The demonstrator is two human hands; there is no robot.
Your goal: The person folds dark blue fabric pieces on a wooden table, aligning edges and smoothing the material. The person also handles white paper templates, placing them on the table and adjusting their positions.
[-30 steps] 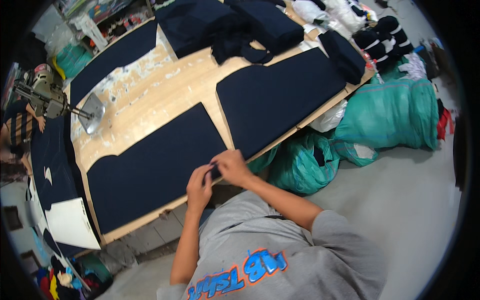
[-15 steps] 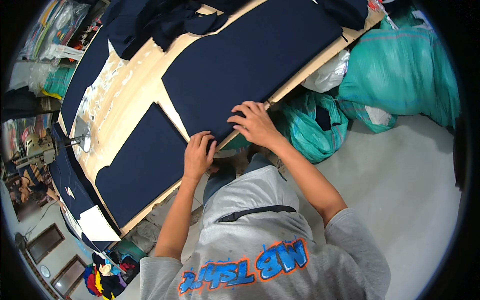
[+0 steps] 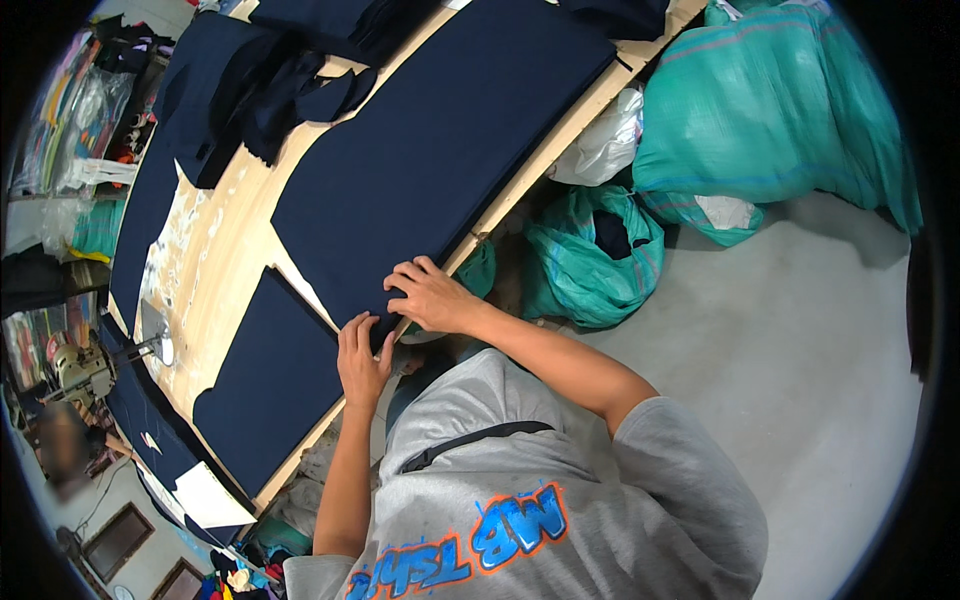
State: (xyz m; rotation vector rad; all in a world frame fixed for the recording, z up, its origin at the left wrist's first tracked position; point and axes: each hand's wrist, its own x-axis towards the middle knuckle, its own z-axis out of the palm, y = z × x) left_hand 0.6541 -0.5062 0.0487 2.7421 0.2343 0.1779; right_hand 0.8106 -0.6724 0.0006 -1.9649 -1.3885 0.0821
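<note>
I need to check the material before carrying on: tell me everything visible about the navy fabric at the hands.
The navy fabric is broad, plain and matt, perhaps several layers; the count can't be told. It lies mostly flat on the pale wooden table, one long, fairly straight side running near the table's edge, the opposite side partly curved. The left hand and right hand are at its near corner, partly hiding it.

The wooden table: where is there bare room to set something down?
The widest bare patch of the table lies between the left dark fabric and the dark cloth along the far edge. A thin wedge separates left fabric from right dark fabric. Crowded: the crumpled dark cloth, and around both hands, left and right.
</note>
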